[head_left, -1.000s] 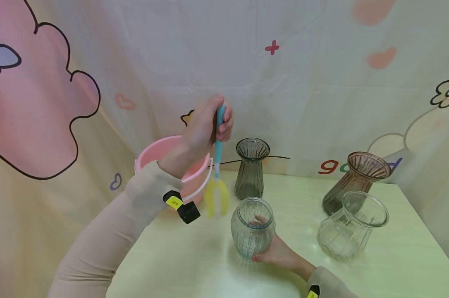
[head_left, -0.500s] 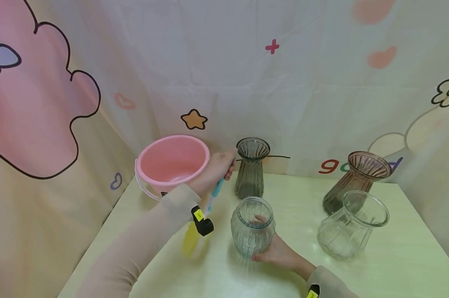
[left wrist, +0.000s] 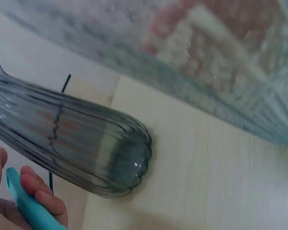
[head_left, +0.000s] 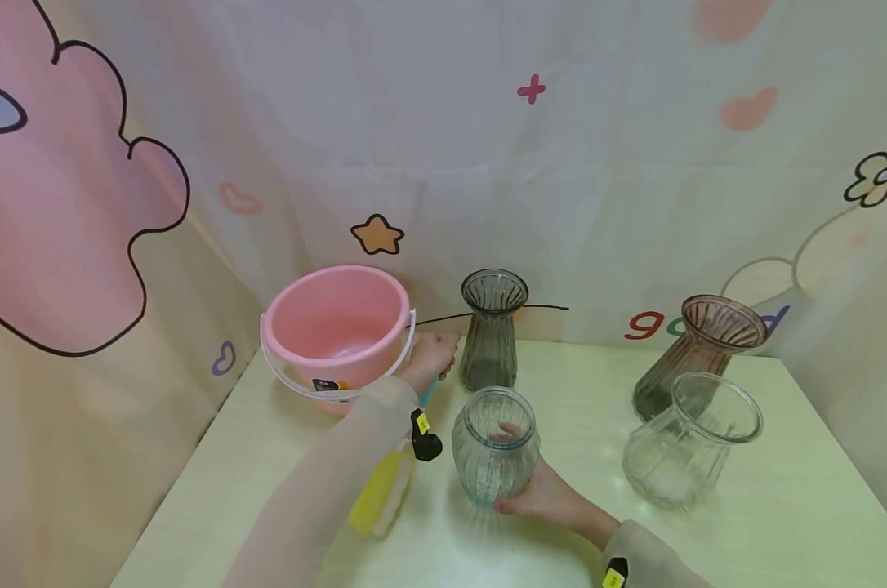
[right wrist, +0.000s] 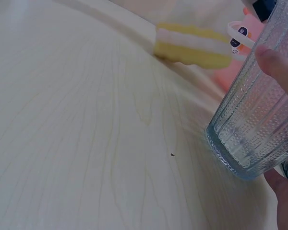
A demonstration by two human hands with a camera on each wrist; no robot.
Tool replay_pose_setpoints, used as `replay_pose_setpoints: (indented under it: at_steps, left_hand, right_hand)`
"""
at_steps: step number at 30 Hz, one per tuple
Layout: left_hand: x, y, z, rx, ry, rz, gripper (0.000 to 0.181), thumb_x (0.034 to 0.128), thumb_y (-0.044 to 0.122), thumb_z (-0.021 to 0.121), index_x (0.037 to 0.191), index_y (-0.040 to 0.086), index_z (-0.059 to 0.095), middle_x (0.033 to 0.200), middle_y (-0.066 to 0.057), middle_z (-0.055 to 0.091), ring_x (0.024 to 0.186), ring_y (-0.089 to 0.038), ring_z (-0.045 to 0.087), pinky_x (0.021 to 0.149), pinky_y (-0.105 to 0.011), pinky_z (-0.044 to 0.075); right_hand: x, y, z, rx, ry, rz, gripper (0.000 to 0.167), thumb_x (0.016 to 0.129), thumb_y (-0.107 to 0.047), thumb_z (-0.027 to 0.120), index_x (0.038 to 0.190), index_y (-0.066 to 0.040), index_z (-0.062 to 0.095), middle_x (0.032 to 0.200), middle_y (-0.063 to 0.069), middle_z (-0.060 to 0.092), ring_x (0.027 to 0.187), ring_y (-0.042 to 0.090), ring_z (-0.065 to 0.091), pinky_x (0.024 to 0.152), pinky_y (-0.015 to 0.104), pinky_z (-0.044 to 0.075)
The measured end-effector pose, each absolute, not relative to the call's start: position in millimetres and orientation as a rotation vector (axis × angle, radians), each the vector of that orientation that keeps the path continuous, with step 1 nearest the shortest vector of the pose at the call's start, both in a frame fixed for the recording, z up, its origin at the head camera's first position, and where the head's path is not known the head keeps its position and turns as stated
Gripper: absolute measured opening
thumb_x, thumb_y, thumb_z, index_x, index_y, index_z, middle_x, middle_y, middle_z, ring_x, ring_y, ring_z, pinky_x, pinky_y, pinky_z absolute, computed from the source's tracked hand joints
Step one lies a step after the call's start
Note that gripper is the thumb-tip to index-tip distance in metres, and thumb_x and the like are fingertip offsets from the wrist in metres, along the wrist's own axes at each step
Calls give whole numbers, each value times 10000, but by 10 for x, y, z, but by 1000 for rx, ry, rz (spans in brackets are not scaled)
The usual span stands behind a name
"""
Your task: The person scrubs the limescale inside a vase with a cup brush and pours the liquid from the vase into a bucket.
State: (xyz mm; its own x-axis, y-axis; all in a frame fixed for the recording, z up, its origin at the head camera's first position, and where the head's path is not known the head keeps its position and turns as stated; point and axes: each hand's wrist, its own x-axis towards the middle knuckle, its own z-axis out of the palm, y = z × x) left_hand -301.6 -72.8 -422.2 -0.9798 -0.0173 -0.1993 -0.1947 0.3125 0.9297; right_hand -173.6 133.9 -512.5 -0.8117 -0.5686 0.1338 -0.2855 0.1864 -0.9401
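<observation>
Plainly upright on a pale wood-grain tabletop (head_left: pixel 576 392), a ribbed glass jar (head_left: pixel 488 457) with a fine pebbled texture stands in the grasp of a right hand (head_left: pixel 550 494), which reaches in from four o'clock with its thumb low in front and its fingers behind the glass.

Between eight and nine o'clock of the jar, well clear of it, is the yellow-and-white head of a sponge brush (head_left: pixel 377 496); whether it touches the tabletop cannot be told. Its teal handle (left wrist: pixel 33 208) runs up toward one o'clock into the left hand (head_left: pixel 434 359), whose fingers and thumb are clamped around it at the jar's eleven o'clock.

Just beside that hand, at the jar's twelve o'clock, is a smoky grey flared vase (head_left: pixel 490 347). A pink bucket (head_left: pixel 370 371), its white handle (head_left: pixel 296 389) hanging across the front, sits at ten o'clock.

At two o'clock stands a brownish fluted vase (head_left: pixel 697 347), partly overlapped by a wide-mouthed clear vase (head_left: pixel 671 465) at three o'clock. Behind everything, toward twelve, hangs a printed curtain (head_left: pixel 443 122) bearing an orange star (head_left: pixel 377 235) and a small red cross (head_left: pixel 532 89).
</observation>
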Motion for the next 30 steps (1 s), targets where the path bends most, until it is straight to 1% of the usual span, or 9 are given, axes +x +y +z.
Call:
replay_pose_setpoints:
  at_steps: [5, 8, 13, 16, 18, 20, 23, 28, 30]
  left_hand:
    - [-3078, -774, -4390, -208, 2498, 1591, 223, 905, 197, 481, 714, 109, 406, 585, -38, 511, 473, -145, 475, 487, -259, 425]
    - [-3108, -813, -4464, -209, 2658, 1344, 181, 891, 211, 485, 768, 90, 431, 584, -37, 505, 491, -165, 498, 521, -277, 438]
    - [-3169, -861, -4603, -51, 3009, 721, 299, 857, 258, 533, 618, 113, 427, 601, -34, 464, 558, -170, 442, 548, -297, 384]
    - [-3179, -861, -4679, -20, 3047, 590, 300, 843, 229, 572, 592, 113, 455, 648, -54, 542, 613, -175, 487, 583, -314, 430]
    - [-3175, -854, -4714, -55, 3023, 602, 238, 840, 213, 594, 666, 69, 520, 710, -88, 599, 674, -203, 553, 635, -340, 469]
    - [-3167, -848, -4751, -108, 3011, 618, 210, 836, 219, 612, 824, 12, 577, 824, -139, 643, 779, -257, 606, 713, -373, 490]
    - [-3163, -840, -4790, -156, 3012, 607, 367, 831, 246, 626, 1046, -40, 545, 971, -202, 642, 912, -343, 610, 816, -420, 478]
    - [-3159, -836, -4836, -139, 3024, 543, 399, 813, 272, 657, 1051, -32, 555, 991, -200, 646, 946, -342, 604, 856, -428, 455]
    - [-3167, -832, -4859, -126, 3025, 544, 412, 804, 271, 668, 1051, -36, 549, 1009, -209, 634, 960, -346, 595, 857, -429, 451]
  right_hand:
    - [-1727, 1335, -5128, -826, 2211, -1675, 1026, 662, -103, 792, 1428, -167, 113, 1426, 152, 319, 1232, 354, 413, 968, 465, 347]
    - [-1721, 1337, -5123, -832, 2203, -1682, 1028, 658, -98, 791, 1427, -157, 110, 1423, 177, 319, 1239, 390, 399, 973, 509, 334]
    - [-1720, 1334, -5124, -801, 2193, -1696, 1023, 650, -81, 792, 1424, -175, 130, 1423, 182, 327, 1252, 415, 382, 985, 590, 299]
    - [-1718, 1327, -5127, -800, 2188, -1704, 1024, 645, -76, 790, 1424, -166, 132, 1421, 190, 329, 1251, 418, 385, 994, 601, 288]
    - [-1714, 1323, -5121, -814, 2178, -1710, 1022, 646, -71, 784, 1423, -148, 124, 1420, 208, 323, 1247, 431, 384, 992, 605, 290]
    - [-1710, 1323, -5116, -823, 2179, -1707, 1024, 645, -73, 784, 1421, -140, 120, 1419, 215, 320, 1245, 434, 385, 992, 596, 291]
    - [-1704, 1323, -5100, -818, 2185, -1703, 1022, 647, -80, 785, 1421, -147, 120, 1419, 208, 322, 1246, 429, 385, 989, 584, 291]
    - [-1703, 1329, -5080, -812, 2182, -1698, 1022, 656, -85, 783, 1426, -154, 114, 1423, 205, 313, 1251, 428, 379, 989, 587, 292]
    - [-1705, 1335, -5075, -809, 2182, -1694, 1019, 661, -82, 780, 1426, -151, 111, 1425, 202, 309, 1249, 422, 382, 995, 541, 310]
